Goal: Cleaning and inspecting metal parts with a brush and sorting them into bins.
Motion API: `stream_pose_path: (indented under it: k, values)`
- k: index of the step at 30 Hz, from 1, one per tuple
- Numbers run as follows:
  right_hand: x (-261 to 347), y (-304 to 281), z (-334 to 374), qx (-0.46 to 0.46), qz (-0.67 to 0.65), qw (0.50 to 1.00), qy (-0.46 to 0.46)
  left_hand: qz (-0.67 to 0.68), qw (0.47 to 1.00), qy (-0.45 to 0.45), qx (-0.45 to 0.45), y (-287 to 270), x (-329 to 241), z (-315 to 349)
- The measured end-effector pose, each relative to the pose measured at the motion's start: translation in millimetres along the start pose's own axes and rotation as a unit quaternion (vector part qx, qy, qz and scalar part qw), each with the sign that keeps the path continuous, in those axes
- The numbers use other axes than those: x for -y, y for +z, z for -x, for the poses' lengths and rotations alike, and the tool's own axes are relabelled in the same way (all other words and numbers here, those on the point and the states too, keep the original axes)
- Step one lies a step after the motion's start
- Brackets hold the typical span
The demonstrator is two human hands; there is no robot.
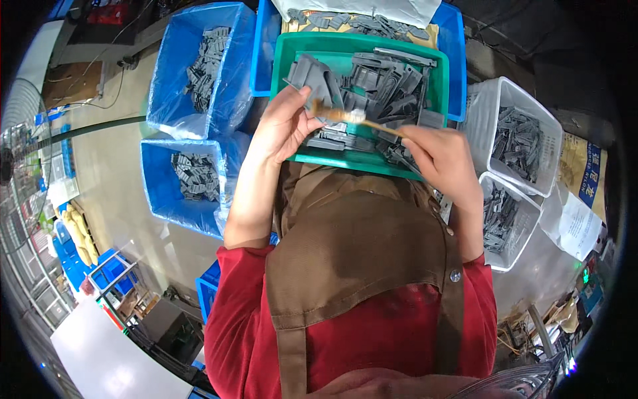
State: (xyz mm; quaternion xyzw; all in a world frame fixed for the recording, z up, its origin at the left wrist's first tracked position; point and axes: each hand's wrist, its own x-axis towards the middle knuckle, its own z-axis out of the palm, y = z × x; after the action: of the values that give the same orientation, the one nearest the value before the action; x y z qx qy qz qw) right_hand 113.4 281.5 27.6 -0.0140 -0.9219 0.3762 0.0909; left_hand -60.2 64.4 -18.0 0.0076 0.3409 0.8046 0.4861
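My left hand grips a flat grey plastic part by its near edge, thumb and fingers on it, above a green tray. In my right hand is the thin wooden handle of a brush. Its brown bristles are a little blurred and lie over the lower edge of the part, just right of my left fingertips; whether they touch it I cannot tell. More grey plastic parts of several shapes fill the tray beneath both hands.
Two blue bins lined with clear plastic hold small grey pieces on the left. Two white baskets of grey pieces stand on the right. Behind the tray, a blue crate carries more pieces and a white sack.
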Motion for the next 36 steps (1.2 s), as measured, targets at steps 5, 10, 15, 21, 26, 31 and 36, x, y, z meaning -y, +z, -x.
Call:
stream_pose_path:
  k: [5,10,15,21,26,31,36]
  values:
    - [-3.6,-3.5,5.6,0.048,-0.005,0.998,-0.031,0.042,0.999,-0.005,-0.009,-4.9,-2.5,3.5]
    - [1.4,-3.0,-1.2,-0.018,-0.004,0.998,-0.064,0.175,0.972,-0.051,0.148,1.4,16.9,1.5]
    - [1.1,-3.4,-6.3,-0.031,-0.003,0.999,-0.029,0.198,0.969,-0.005,0.145,2.1,26.4,7.6]
    - [7.4,-2.3,0.3,0.060,0.009,0.995,-0.084,0.201,0.975,0.050,0.076,0.4,19.2,12.6]
    - [5.1,-4.2,2.3,0.052,-0.015,0.995,-0.084,0.131,0.985,0.068,0.085,-5.9,15.0,17.1]
    - [-6.7,-13.9,12.9,-0.065,-0.028,0.997,-0.009,0.401,0.895,0.143,0.135,-68.7,-84.1,20.5]
    - [-20.3,-14.9,26.9,-0.148,-0.004,0.989,0.029,0.040,0.946,0.227,-0.229,-52.3,-99.1,2.9]
